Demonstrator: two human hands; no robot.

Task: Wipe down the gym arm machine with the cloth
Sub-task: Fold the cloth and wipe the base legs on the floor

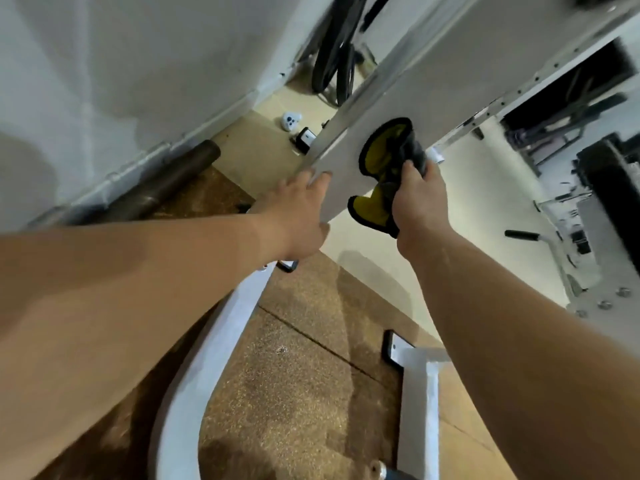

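A white flat panel of the gym arm machine (433, 84) slants from the upper right down to the middle of the view. My right hand (420, 199) grips a bunched yellow cloth with black edging (382, 157) and holds it against the panel's lower part. My left hand (299, 211) holds the panel's lower left edge, fingers over the rim and thumb below it. Both forearms reach in from the bottom corners.
A curved white frame tube (207, 358) and a straight white base bar (419, 410) lie on the brown speckled floor mat below. A dark cylindrical bar (162, 183) lies along the white wall at left. Black cables (332, 53) hang behind. More machine parts (588, 209) stand at right.
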